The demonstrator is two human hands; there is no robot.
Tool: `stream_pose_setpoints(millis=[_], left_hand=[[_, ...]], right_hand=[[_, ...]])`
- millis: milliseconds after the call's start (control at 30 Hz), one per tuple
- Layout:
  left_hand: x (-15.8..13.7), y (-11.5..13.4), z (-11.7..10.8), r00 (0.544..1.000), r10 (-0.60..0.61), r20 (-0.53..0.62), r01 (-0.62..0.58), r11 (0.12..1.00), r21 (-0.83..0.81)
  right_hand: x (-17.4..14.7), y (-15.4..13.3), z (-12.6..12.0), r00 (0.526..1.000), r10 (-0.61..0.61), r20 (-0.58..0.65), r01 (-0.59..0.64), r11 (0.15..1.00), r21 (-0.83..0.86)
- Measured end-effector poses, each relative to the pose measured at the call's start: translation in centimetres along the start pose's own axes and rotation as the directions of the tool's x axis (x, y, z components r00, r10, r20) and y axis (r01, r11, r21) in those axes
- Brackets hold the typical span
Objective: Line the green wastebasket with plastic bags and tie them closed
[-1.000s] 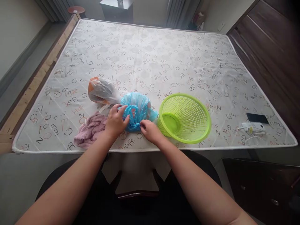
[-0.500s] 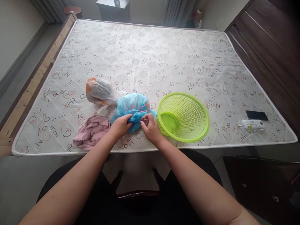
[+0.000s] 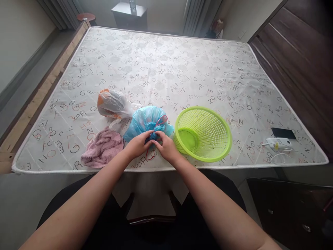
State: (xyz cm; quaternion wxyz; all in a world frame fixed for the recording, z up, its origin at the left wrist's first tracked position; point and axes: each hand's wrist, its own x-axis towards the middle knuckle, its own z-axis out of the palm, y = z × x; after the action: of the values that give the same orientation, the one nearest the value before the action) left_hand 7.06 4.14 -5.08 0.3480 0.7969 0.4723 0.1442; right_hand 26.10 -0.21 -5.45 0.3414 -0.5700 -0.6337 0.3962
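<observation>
A full blue plastic bag (image 3: 145, 118) with red drawstring loops (image 3: 161, 120) lies near the mattress's front edge. Its gathered neck is pinched between the fingertips of my left hand (image 3: 139, 143) and my right hand (image 3: 164, 146), which meet there. One red loop hangs out below my fingers. Part of the bag's neck is hidden behind both hands. Just right of the bag, a lime green plastic basket (image 3: 226, 139) leans tilted with its mouth toward me. Left of my hands lies a crumpled pink towel (image 3: 102, 147).
Behind the towel sits a white and orange plastic bag (image 3: 114, 102). A black phone (image 3: 283, 133) and a white power bank (image 3: 278, 143) with a cable lie at the right of the patterned mattress (image 3: 161, 73). Wooden bed rail (image 3: 49, 86) runs along the left.
My hands have drawn together at the neck of the blue bag. A red drawstring loop now stands up above it, and another shows below. The view has tipped slightly.
</observation>
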Motion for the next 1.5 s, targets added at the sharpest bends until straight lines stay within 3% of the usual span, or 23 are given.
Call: stream_pose_setpoints(millis=[300,433,633,867,1000,1167,1300,1500], left_hand=[[0.4,-0.1,-0.6,0.998,-0.016,-0.060,0.014,0.999,-0.028],[0.3,-0.4,-0.8,0.997,-0.045,-0.065,0.043,0.999,-0.029],[0.1,0.3,-1.2,0.999,0.030,-0.042,-0.028,0.999,0.040],[0.2,0.7,-1.6,0.985,-0.018,-0.170,0.044,0.988,0.147],[0.6,-0.7,-1.6,0.965,-0.067,-0.252,0.098,0.989,0.112],[0.4,-0.5,-0.8,0.989,0.041,-0.145,-0.036,0.999,0.035],[0.0,0.5,-0.3,0.991,0.127,-0.049,-0.126,0.991,0.036],[0.0,0.6,-0.9,0.990,0.127,-0.058,-0.125,0.991,0.041]], right_hand=[[0.2,-0.3,-0.2,0.995,-0.038,-0.095,0.047,0.995,0.092],[0.0,-1.0,-0.6,0.996,-0.056,-0.062,0.061,0.995,0.080],[-0.1,-1.5,-1.0,0.994,-0.102,-0.043,0.104,0.993,0.054],[0.2,-1.6,-1.1,0.984,-0.068,-0.166,0.079,0.995,0.059],[0.2,-1.4,-0.9,0.990,-0.025,-0.137,0.047,0.986,0.160],[0.0,-0.9,-0.5,0.994,-0.082,-0.070,0.088,0.992,0.086],[0.0,-0.8,-0.5,0.988,-0.110,-0.105,0.113,0.993,0.027],[0.4,-0.7,-0.8,0.988,-0.069,-0.141,0.074,0.997,0.034]])
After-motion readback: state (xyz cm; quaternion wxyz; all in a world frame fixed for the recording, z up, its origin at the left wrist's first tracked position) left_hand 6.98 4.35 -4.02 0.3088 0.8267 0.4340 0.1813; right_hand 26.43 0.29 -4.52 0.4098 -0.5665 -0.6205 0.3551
